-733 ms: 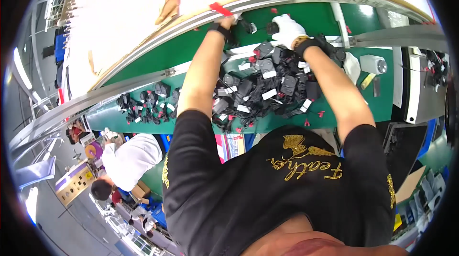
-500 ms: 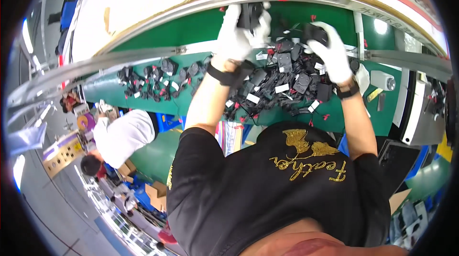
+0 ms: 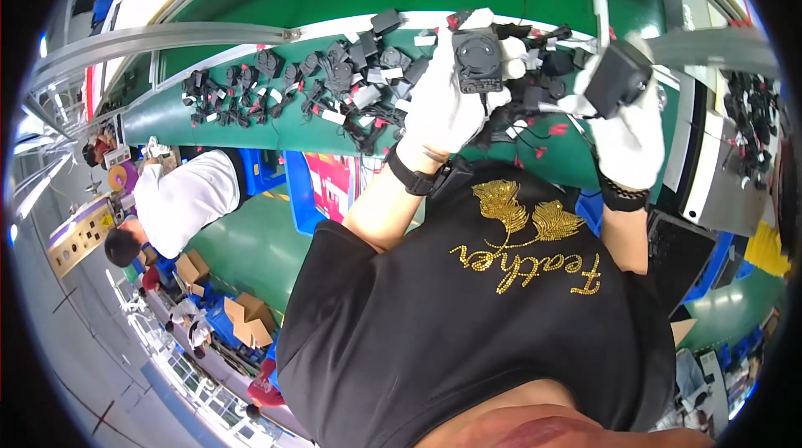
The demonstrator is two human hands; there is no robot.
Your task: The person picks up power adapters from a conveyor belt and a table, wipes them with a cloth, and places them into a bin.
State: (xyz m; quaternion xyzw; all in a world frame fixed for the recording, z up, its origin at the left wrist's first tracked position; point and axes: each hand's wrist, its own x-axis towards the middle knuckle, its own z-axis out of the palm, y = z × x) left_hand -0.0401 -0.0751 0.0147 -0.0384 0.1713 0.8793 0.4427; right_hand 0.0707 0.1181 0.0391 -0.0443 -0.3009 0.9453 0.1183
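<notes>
White gloves cover both my hands. My left hand [image 3: 451, 101] is closed on a black power adapter [image 3: 479, 59], its face with a round recess turned up. My right hand [image 3: 628, 134] grips a second, boxy black power adapter [image 3: 620, 80] by its sides, off to the right. Both are held above a heap of black adapters and cords [image 3: 368, 72] with white tags and red connector ends. My hands and the held adapters hide part of the heap.
The heap lies on a green bench [image 3: 159, 126], with a metal rail [image 3: 184, 34] crossing above it. A blue bin [image 3: 302, 189] stands below the bench's near edge. At left a person in white [image 3: 196, 197] works at another station. A grey metal case [image 3: 735, 189] is at right.
Both hands have come nearer my body, each with an adapter; the right one has also swung right. My view has shifted, so more of the heap's left side shows.
</notes>
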